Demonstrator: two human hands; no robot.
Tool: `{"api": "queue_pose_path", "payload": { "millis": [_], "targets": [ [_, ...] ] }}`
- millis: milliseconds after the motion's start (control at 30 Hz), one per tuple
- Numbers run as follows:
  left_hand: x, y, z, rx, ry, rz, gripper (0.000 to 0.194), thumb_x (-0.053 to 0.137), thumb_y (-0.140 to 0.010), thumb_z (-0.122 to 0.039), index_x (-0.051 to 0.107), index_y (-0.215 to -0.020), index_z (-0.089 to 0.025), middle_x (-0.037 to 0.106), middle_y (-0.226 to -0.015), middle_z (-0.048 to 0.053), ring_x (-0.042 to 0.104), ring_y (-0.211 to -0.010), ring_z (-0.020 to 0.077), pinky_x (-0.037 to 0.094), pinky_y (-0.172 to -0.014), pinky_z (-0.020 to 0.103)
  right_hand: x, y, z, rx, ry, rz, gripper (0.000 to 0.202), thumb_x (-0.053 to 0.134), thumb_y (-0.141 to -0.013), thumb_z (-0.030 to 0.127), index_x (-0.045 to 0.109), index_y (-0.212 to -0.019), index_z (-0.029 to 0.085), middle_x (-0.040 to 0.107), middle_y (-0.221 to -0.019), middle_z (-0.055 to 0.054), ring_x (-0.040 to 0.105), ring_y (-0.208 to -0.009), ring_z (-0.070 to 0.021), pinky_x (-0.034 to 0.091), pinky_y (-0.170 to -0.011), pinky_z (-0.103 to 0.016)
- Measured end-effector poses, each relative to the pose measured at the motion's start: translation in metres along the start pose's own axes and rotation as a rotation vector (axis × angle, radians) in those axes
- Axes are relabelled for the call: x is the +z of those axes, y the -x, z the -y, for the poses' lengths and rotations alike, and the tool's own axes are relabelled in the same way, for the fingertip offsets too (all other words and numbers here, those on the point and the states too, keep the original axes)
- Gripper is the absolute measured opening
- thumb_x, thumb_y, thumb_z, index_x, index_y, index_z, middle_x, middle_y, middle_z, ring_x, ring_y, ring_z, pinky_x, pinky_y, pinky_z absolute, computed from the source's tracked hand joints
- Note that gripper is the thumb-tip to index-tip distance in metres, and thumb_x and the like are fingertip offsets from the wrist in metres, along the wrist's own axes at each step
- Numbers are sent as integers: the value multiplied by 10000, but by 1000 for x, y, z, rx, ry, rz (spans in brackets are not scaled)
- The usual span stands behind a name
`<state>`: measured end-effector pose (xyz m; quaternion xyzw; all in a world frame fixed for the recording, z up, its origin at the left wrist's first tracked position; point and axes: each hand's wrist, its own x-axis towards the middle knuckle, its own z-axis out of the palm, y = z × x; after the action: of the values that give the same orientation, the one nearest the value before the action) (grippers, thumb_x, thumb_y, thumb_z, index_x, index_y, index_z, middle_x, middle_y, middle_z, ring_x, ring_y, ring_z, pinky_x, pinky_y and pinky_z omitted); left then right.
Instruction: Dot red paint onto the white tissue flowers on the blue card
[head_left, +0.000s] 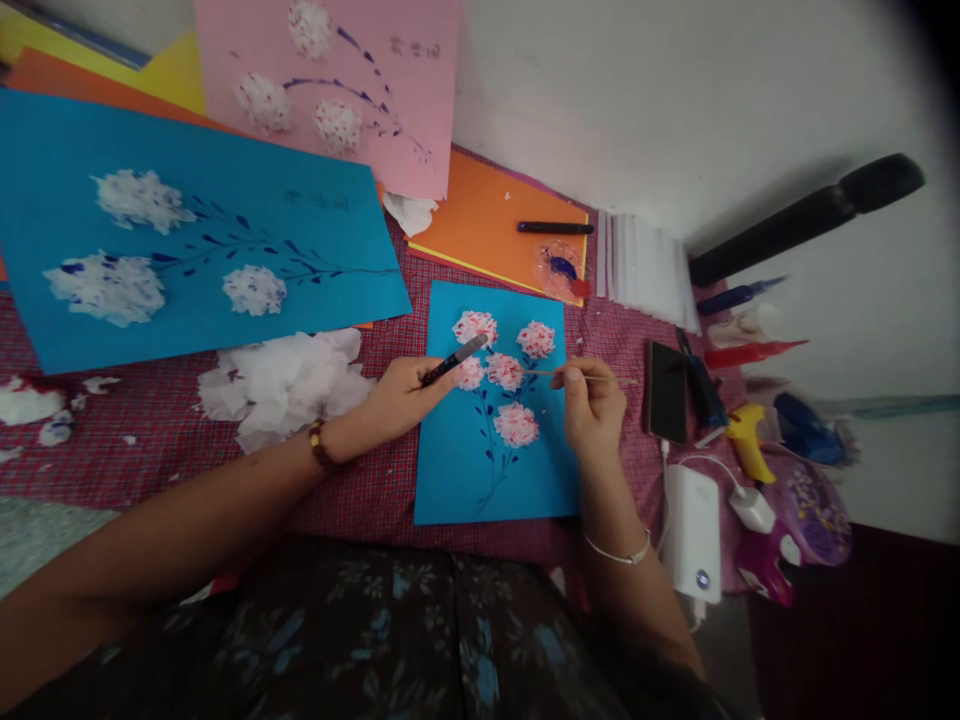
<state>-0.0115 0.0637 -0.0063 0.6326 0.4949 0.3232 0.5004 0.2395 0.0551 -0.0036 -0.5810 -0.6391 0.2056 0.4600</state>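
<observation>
The left hand grips the pen, so the right hand, pinching the stick, should touch the paper flower softly at three o'clock.

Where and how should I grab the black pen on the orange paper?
I'd pinch the black pen across its middle from above: it's long and thin, lies flat on the orange paper, and nothing covers it.

Chk'd cloth carries sm. blue sheet, tissue pile & blk phone.
</observation>
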Motion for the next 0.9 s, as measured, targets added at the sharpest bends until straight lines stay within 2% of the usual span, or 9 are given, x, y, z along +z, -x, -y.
{"api": "queue_pose_path", "payload": {
  "millis": [200, 333, 533, 633, 700, 800, 900],
  "targets": [
    [0, 0, -1, -5, 12, 4, 420, 489, -849, -442, 262, -580, -213, 216, -572, -52, 206, -512, 84, 152, -466, 249, -2, 1, -1, -5, 6, -70, 240, 512, -922, 365, 630, -786, 206, 626, -692, 0, 601, -679, -151, 460, -678, -311],
    [0, 0, 1, -9, 10, 8, 425, 495, -848, -450, 265, -582, -211, 214, -571, -53, 203, -514, 83, 152, -465, 246, -1, 0, 1, 0, 38, -21, 244, 507, -921, 378, 628, -796, 207, 633, -694, -4, 600, -658, -149, 463, -657, -306],
    [0, 0, 0, -7, 11, 7, 421, 494, -856, -432, 264, -581, -212, 215, -572, -52, 207, -517, 82, 149, -465, 248, -2, -1, 4, -2, 55, -70, 255, 506, -918, 367, 623, -763, 202, 630, -688, -9, 594, -646, -146, 479, -643, -295],
    [0, 0, 0, -1, 9, 11, 418, 488, -859, -427, 262, -580, -213, 210, -572, -53, 204, -516, 82, 146, -466, 250, -1, 0, 5, -39, -14, -128, 240, 505, -920, 351, 625, -769, 209, 619, -680, 4, 593, -644, -142, 505, -826, -374],
    [0, 0, 0, 6, 6, 10, 414, 483, -858, -424, 261, -579, -214, 205, -570, -53, 200, -514, 83, 145, -466, 252, 1, 0, 6, -86, -36, -125, 237, 510, -918, 329, 632, -750, 215, 623, -690, 4, 606, -677, -144, 469, -950, -424],
    [0, 0, 1, 6, -1, 2, 413, 491, -853, -424, 266, -580, -212, 212, -572, -52, 204, -516, 83, 146, -469, 254, 2, 1, 8, -109, -39, -47, 237, 514, -917, 310, 631, -730, 223, 623, -692, 4, 622, -724, -155, 456, -990, -444],
    [1, 0, 2, 0, -1, 6, 416, 495, -854, -431, 269, -583, -211, 213, -579, -51, 206, -519, 84, 149, -470, 253, 1, 1, 8, -123, -20, -33, 259, 511, -917, 296, 626, -697, 224, 625, -705, -1, 627, -776, -161, 456, -992, -440]
  ]
}}
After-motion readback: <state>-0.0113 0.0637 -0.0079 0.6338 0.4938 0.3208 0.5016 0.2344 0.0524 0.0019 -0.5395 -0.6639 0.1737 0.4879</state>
